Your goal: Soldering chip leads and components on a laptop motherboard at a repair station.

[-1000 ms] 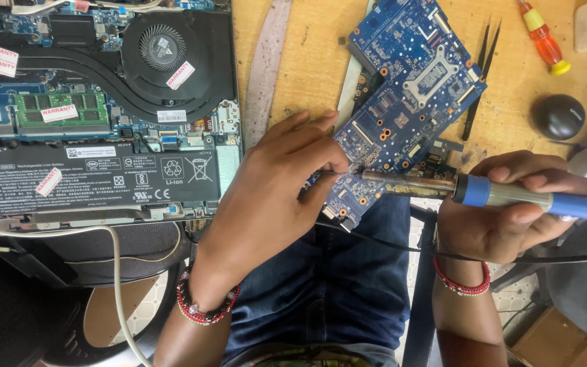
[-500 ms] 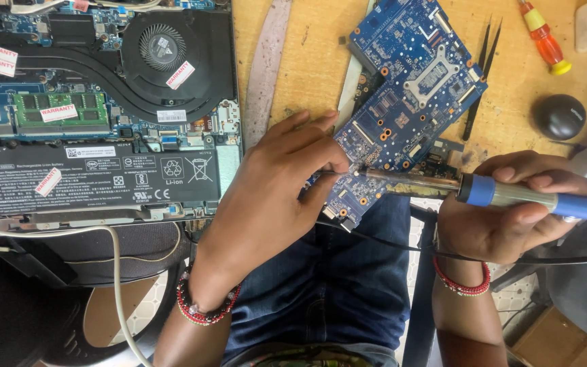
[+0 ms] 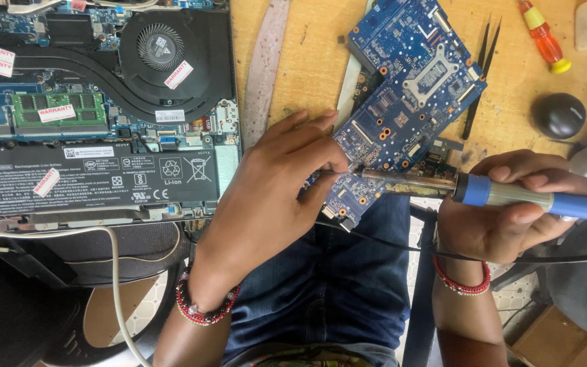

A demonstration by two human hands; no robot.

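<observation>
Blue-handled soldering iron [image 3: 511, 196] in curled right hand [image 3: 504, 211]

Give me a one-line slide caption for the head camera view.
Right hand touches a soldering iron to a blue circuit board steadied by the left hand, beside an opened laptop.

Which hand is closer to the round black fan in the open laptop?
Left. The left hand rests just below and right of the round black fan; the right hand, gripping the blue-handled soldering iron, is far across the bench.
</observation>
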